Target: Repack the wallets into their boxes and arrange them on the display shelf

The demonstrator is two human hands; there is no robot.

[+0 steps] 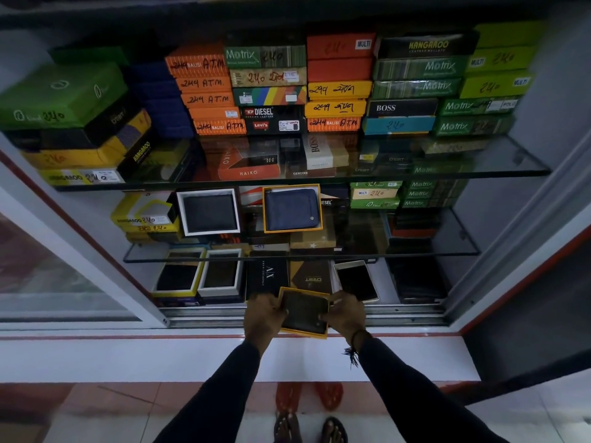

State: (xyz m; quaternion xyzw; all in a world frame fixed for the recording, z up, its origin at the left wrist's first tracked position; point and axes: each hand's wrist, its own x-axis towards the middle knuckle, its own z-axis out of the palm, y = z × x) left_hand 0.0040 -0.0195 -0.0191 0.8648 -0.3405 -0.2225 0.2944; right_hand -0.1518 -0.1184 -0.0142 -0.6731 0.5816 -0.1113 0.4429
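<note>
I hold a yellow-rimmed open box point(289, 331) with a dark wallet point(304, 311) lying in it, just in front of the bottom shelf. My left hand point(263, 311) grips the box's left side and my right hand point(344, 311) grips its right side. Behind it on the bottom shelf lie a black AX box point(268, 276) and a brown box point(311, 276). On the middle glass shelf point(415, 251) stand a white-rimmed box with a black wallet point(208, 212) and a yellow-rimmed box with a blue wallet point(291, 208).
The top glass shelf point(479, 172) carries stacks of closed coloured boxes. Two open boxes with dark wallets point(198, 276) sit at the bottom left, a white-rimmed one point(356, 280) at the right. A sliding glass door point(64, 266) stands to the left. A white ledge point(160, 356) runs below.
</note>
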